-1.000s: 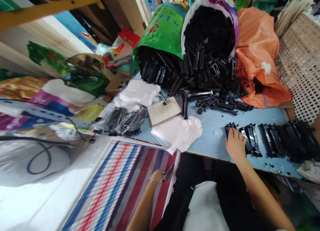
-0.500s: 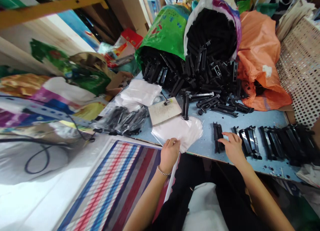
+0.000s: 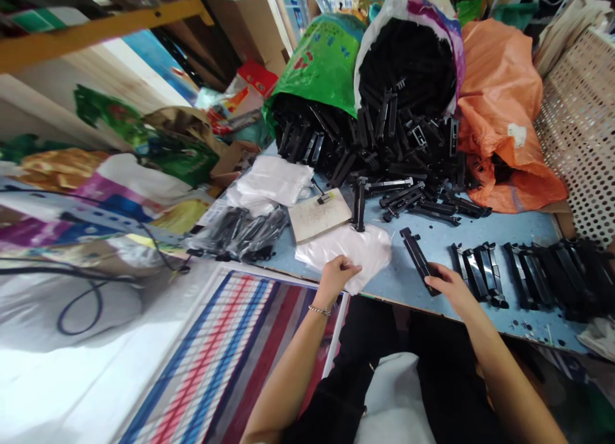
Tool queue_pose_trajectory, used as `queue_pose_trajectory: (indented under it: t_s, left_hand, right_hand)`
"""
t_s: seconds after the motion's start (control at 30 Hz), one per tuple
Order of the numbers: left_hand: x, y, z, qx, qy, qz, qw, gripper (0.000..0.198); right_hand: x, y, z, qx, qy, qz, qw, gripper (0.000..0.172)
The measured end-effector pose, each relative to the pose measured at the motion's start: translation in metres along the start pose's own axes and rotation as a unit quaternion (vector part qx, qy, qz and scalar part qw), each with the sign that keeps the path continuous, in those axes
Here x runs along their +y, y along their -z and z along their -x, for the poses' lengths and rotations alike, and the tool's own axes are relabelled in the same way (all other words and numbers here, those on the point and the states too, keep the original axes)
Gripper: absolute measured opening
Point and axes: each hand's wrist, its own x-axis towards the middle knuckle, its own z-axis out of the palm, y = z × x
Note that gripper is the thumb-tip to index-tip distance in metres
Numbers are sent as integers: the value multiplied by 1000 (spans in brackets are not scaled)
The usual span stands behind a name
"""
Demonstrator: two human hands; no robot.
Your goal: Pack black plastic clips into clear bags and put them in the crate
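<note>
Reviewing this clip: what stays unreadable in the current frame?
In the head view:
Plastic bags: the left hand hides whether one is pinched.
Orange sack: contents mostly hidden by its folds and shadow.
Perforated basket: cut off by the right edge.
Dark specks: too small to identify.

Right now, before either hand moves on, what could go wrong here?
The left hand is at a loose stack of thin plastic bags, so more than one might come away together.
That stack reaches the table's front edge, so bags might slide off.
The right hand grips a black plastic part near one end, so it could swing or slip.
</note>
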Motion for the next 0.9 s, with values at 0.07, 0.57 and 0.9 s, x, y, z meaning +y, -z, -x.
queue_pose_trajectory:
  t_s: [0.07, 0.57, 0.9]
  left_hand:
    - [3, -10, 1, -24, 2, 17, 1000, 38]
    - [5, -18, 4, -14, -296, -177, 939, 30]
    - [18, -48, 16, -47, -384, -202, 900, 78]
  right_hand:
    - [-9, -23, -3, -96, -39, -239, 965, 48]
    - [-6, -40, -21, -69, -96, -513, 851, 29]
    - [19, -43, 37, -299, -283, -627, 662, 53]
